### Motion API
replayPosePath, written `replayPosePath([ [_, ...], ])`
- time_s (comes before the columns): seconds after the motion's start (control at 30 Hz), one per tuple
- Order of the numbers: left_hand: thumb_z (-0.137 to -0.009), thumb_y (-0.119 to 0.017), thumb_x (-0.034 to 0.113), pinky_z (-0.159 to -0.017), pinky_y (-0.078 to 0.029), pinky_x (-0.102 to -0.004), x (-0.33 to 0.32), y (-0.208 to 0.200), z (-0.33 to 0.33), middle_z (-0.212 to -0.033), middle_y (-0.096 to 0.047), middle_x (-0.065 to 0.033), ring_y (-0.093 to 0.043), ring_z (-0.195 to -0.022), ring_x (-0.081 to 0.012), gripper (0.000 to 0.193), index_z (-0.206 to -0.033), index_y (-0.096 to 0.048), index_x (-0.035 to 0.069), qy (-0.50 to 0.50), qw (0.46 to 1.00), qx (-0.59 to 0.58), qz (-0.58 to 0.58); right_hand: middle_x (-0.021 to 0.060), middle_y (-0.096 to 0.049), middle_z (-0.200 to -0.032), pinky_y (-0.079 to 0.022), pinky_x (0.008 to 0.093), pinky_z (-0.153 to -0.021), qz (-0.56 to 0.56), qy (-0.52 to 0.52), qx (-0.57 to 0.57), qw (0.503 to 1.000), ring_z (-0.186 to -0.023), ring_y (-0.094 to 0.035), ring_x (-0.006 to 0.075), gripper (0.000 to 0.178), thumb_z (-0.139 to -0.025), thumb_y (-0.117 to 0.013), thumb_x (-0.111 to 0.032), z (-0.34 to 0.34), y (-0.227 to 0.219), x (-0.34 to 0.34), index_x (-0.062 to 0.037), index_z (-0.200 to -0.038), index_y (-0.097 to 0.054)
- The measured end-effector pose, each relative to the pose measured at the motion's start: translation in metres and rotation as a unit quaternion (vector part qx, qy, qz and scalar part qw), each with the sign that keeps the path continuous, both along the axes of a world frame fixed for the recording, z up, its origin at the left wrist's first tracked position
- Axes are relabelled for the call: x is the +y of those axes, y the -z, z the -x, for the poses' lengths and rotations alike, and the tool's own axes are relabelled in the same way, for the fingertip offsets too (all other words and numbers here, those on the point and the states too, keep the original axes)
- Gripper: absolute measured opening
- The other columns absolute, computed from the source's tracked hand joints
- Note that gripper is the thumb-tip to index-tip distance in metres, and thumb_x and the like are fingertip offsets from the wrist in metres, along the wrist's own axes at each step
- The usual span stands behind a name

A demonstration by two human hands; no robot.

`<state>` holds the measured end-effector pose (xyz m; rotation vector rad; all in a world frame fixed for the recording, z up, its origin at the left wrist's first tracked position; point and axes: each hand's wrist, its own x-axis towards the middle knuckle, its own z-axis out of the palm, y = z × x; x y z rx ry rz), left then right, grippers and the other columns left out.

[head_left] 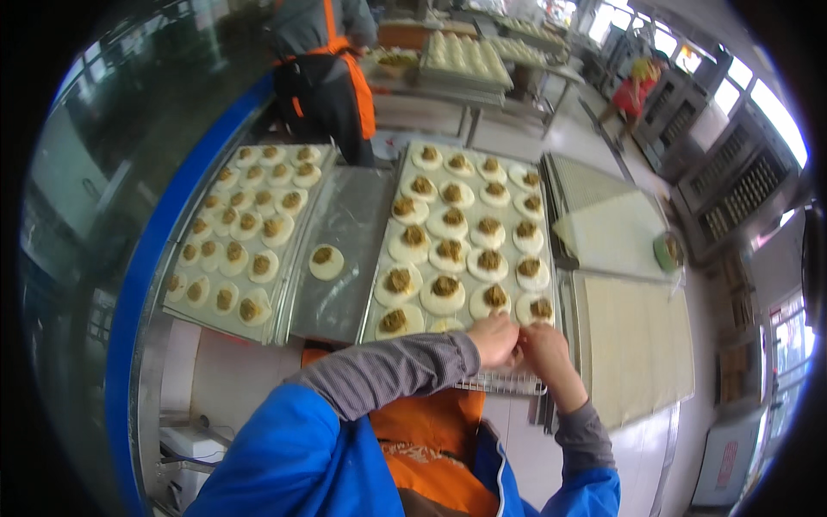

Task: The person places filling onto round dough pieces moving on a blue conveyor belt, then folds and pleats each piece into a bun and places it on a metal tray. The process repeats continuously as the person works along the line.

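Note:
My left hand (495,339) and my right hand (545,348) meet over the near right corner of a tray (384,274). Both have their fingers pinched together, and what lies between them is hidden. Rows of flat white dough rounds cover this tray, each topped with a lump of brown-green filling. Just beyond my right fingers sits one filled dough round (523,312), and another dough round (490,301) is just past my left hand. At the near edge, a partly hidden pale round (445,326) shows left of my left wrist.
Left of a bare metal strip (345,202) holding a single filled round (326,270) stands a second full tray (289,250). Lined trays (637,345) and a green container (668,252) are at right. A person in an orange apron (323,86) stands beyond; another person (633,90) is farther right.

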<state>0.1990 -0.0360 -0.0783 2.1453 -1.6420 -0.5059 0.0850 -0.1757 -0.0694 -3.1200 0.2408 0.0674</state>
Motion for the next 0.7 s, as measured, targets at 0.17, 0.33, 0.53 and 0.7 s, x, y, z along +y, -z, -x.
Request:
replayPosePath([
  [0.17,-0.067,-0.086,0.022,-0.090,-0.053,-0.0431,0.005,0.007,-0.004,-0.109,-0.061,-0.0204,-0.061,-0.107,-0.0373,0.051,-0.108,-0.065,0.001,-0.019,1.000,0.000,0.002,0.0090,-0.067,-0.088,-0.055,0.0432,-0.076,-0.106,0.005,-0.031,0.994,-0.087,-0.068,0.0324,0.011,-0.082,-0.069,-0.016,-0.013,0.004,-0.005,-0.0116,-0.092,-0.067],
  [0.33,-0.066,-0.086,0.023,-0.089,-0.052,-0.0430,0.016,0.008,0.005,-0.108,-0.061,-0.0201,-0.061,-0.103,-0.0358,0.058,-0.113,-0.058,0.002,-0.044,0.998,-0.032,0.021,0.0167,-0.073,-0.095,-0.055,0.0449,-0.079,-0.209,0.057,-0.021,0.976,-0.089,-0.069,0.0368,0.022,-0.079,-0.072,-0.010,-0.005,-0.002,0.007,-0.0059,-0.099,-0.064],
  [0.53,-0.081,-0.078,0.022,-0.085,-0.053,-0.0393,0.036,-0.025,-0.015,-0.109,-0.062,-0.0166,-0.065,-0.099,-0.0294,0.045,-0.115,-0.056,0.002,-0.025,0.985,0.157,0.070,0.0105,-0.074,-0.099,-0.056,0.0322,-0.075,-0.519,0.141,-0.062,0.841,-0.086,-0.071,0.0213,0.029,-0.093,-0.066,-0.009,0.002,-0.033,0.012,0.0013,-0.119,-0.064],
  [0.7,-0.102,-0.061,0.019,-0.083,-0.052,-0.0262,0.091,-0.041,0.001,-0.116,-0.063,-0.0051,-0.062,-0.099,-0.0127,0.039,-0.135,-0.050,0.002,-0.074,0.697,0.697,0.151,0.0078,-0.069,-0.108,-0.054,0.0251,-0.081,-0.767,0.243,-0.191,0.563,-0.093,-0.067,0.0127,0.023,-0.099,-0.058,-0.005,0.030,-0.039,0.064,0.0009,-0.120,-0.064],
])
